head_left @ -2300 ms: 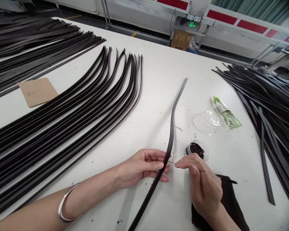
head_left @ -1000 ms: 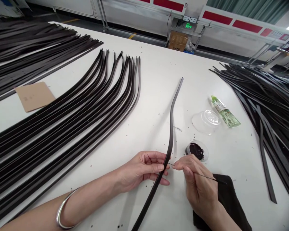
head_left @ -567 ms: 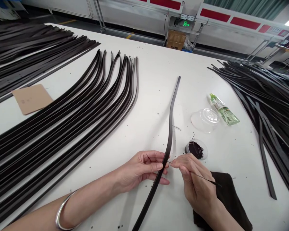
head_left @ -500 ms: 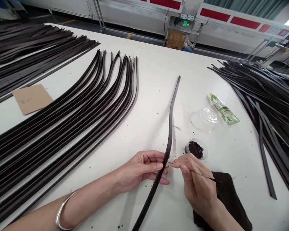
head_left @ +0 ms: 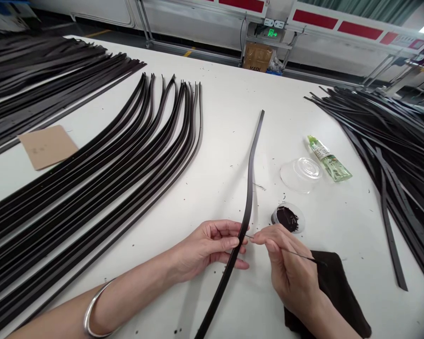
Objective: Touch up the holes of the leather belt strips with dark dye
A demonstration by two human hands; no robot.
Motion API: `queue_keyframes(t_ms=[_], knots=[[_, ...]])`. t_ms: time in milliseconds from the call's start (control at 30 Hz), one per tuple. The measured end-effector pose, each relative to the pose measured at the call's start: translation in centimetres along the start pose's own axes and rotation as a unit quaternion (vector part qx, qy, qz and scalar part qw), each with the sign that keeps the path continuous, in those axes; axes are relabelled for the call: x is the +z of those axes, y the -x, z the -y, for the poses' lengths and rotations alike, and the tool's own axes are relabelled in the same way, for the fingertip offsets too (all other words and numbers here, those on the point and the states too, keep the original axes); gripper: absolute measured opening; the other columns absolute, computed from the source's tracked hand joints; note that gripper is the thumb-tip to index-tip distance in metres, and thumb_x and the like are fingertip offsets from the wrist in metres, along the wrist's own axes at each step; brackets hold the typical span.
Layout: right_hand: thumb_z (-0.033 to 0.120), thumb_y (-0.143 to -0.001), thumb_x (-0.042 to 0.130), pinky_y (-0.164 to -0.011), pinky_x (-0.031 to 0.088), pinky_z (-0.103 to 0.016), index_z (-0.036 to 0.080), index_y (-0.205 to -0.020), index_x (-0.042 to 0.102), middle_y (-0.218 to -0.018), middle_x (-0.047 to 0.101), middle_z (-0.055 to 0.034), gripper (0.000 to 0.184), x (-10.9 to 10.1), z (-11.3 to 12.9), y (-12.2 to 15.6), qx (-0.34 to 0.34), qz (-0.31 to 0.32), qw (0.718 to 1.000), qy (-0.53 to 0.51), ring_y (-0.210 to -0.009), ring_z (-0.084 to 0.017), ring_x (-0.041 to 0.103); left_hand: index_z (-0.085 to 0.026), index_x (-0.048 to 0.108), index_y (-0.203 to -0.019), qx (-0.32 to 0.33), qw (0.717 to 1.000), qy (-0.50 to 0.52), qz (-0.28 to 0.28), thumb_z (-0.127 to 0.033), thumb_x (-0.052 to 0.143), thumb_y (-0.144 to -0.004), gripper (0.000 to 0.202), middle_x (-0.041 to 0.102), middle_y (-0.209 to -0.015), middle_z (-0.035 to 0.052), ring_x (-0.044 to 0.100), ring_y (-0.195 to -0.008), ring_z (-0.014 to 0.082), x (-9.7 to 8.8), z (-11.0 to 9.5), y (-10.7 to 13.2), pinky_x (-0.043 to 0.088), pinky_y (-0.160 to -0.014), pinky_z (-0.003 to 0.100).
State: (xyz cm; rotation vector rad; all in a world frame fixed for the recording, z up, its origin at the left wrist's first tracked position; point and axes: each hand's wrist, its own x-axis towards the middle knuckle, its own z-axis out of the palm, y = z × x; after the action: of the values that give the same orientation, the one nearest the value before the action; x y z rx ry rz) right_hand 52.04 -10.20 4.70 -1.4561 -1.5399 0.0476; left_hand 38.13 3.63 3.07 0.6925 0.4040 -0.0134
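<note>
A long black strap (head_left: 250,186) runs from the middle of the white table toward me, its near part raised. My left hand (head_left: 215,247) pinches it between thumb and fingers from the left side. My right hand (head_left: 289,263) is closed around a thin dark pointed tool (head_left: 305,257), held like a pen. Its fine tip meets the strap's right edge beside my left fingers. Just beyond my right hand stands a small clear cup (head_left: 288,219) of dark paste or liquid. Under my right wrist lies a folded black cloth (head_left: 335,287).
Rows of black straps (head_left: 127,165) cover the left side, with a brown card (head_left: 48,147) on them. A clear lid (head_left: 302,174) and a green pouch (head_left: 328,159) lie right of centre. More black straps (head_left: 392,155) are heaped at the right. Dark specks dot the white table (head_left: 226,103).
Both hands keep almost the same position on the strap and the tool. The view has shifted very slightly.
</note>
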Motion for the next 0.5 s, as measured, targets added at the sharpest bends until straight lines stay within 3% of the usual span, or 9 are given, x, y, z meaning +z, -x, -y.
queue_keyframes(t_ms=[367, 500], knots=[[-0.005, -0.089, 0.041, -0.072, 0.053, -0.032, 0.015, -0.108, 0.056, -0.087, 0.067, -0.0065, 0.032, -0.07, 0.09, -0.06, 0.007, 0.006, 1.000, -0.011, -0.084, -0.016, 0.061, -0.014, 0.068, -0.106, -0.001, 1.000, 0.000, -0.002, -0.015, 0.068, -0.086, 0.021, 0.067, -0.098, 0.0083, 0.063, -0.088, 0.0169, 0.03, -0.06, 0.05, 0.059, -0.087, 0.049], [-0.002, -0.091, 0.040, -0.071, 0.054, -0.030, 0.017, -0.104, 0.059, -0.086, 0.069, -0.0041, 0.030, -0.40, 0.17, 0.49, 0.038, 0.004, 0.999, -0.014, -0.082, -0.014, 0.064, -0.014, 0.068, -0.107, 0.000, 1.000, 0.004, -0.006, -0.015, 0.069, -0.086, 0.021, 0.068, -0.099, 0.0088, 0.062, -0.088, 0.0170, -0.06, 0.08, 0.04, 0.059, -0.087, 0.049]])
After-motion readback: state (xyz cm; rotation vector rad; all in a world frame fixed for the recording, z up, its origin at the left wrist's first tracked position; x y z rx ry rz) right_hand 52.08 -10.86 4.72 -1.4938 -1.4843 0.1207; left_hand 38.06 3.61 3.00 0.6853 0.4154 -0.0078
